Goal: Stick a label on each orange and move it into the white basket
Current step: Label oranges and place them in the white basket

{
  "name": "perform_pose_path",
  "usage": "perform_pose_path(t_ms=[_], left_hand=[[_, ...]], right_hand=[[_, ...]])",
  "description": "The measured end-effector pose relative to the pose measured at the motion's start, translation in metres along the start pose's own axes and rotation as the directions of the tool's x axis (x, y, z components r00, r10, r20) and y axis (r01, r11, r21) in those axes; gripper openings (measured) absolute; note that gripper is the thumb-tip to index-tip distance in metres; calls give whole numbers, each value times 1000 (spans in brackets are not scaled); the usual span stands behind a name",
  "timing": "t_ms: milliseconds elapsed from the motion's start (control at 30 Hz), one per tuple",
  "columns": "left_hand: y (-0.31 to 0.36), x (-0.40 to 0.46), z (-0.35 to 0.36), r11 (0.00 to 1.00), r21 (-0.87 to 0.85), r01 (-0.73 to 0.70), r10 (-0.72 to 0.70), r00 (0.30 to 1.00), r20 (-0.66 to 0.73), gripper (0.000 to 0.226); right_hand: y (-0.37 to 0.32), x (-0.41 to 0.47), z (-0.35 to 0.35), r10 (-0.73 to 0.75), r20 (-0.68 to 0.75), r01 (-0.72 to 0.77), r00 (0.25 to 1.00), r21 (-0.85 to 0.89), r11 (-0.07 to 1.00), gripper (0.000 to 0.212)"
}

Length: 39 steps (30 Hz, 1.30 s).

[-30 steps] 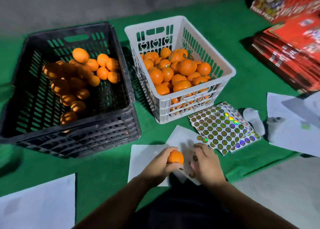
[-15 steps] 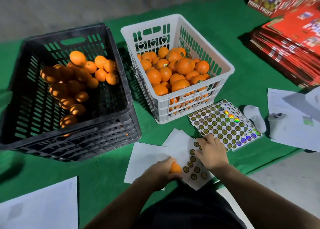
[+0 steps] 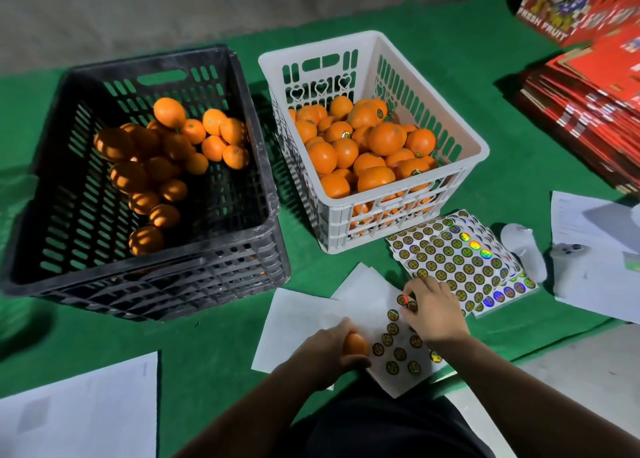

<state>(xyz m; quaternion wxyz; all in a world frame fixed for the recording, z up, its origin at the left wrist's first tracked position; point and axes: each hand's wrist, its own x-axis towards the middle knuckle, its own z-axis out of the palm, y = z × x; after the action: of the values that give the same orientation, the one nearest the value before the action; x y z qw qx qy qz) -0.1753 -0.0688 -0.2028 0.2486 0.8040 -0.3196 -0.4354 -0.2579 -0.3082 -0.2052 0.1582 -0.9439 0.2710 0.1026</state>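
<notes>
My left hand grips a small orange low over the green cloth, just left of a partly used sticker sheet. My right hand rests on that sheet, its fingertips pinching at a round holographic label near the sheet's top edge. The white basket stands beyond, filled with several oranges, some showing labels. The black crate to its left holds several unlabelled oranges.
A stack of full sticker sheets lies right of my hand, in front of the basket. White papers lie at the lower left and right, with two white controllers. Red flattened fruit boxes are piled at the far right.
My left hand lowered the orange toward me. My right hand left the orange and reached forward over the sticker sheet to a label near its top edge.
</notes>
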Motion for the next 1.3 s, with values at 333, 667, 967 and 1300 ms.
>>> perform_pose_path(t_ms=[333, 667, 967, 1300], left_hand=[[-4, 6, 3, 999, -39, 0, 0, 1000, -21, 60], [-2, 4, 3, 998, -52, -19, 17, 999, -39, 58], [23, -35, -31, 746, -642, -176, -11, 961, -276, 68], [63, -78, -43, 589, -767, -257, 43, 957, -288, 46]], right_hand=[[-1, 5, -10, -84, -11, 85, 996, 142, 986, 54], [-2, -8, -27, 152, -116, -43, 982, 643, 764, 14], [-85, -72, -56, -38, -147, 152, 988, 938, 311, 6], [-111, -91, -85, -409, -527, 640, 745, 389, 663, 11]])
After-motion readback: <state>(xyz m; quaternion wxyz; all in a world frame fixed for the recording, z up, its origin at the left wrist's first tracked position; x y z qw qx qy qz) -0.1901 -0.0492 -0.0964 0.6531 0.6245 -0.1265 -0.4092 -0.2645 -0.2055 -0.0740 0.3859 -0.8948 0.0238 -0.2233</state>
